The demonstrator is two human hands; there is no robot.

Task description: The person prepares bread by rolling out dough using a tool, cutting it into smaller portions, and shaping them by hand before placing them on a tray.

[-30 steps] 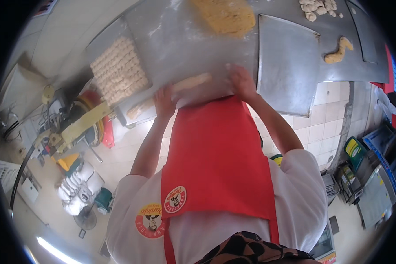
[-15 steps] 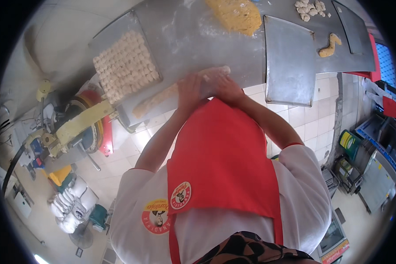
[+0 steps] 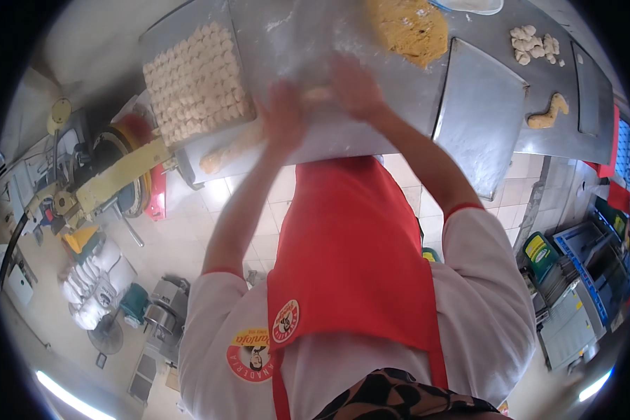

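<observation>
A long roll of pale dough (image 3: 232,149) lies along the near edge of the metal table (image 3: 294,42). Part of it shows between my hands, and its far end is hidden. Over the roll, left of centre, my left hand (image 3: 285,115) is stretched forward, blurred, holding nothing. My right hand (image 3: 357,89) lies flat farther right and farther forward, its fingers stretched away from me and smeared by motion. Left of my hands, a metal tray carries rows of small dough pieces (image 3: 196,80). Beyond my right hand sits a mound of yellowish dough (image 3: 411,31).
A bare metal tray (image 3: 481,105) juts past the table's near edge on the right. Small dough lumps (image 3: 532,45), a bent dough strip (image 3: 549,112) and a dark tray (image 3: 591,87) lie farther right. A mixer-like machine (image 3: 119,171) stands at the left.
Both hands have moved forward over the table, away from my apron, and spread somewhat apart. The dough roll's middle has gone forward with them. The view has shifted a little.
</observation>
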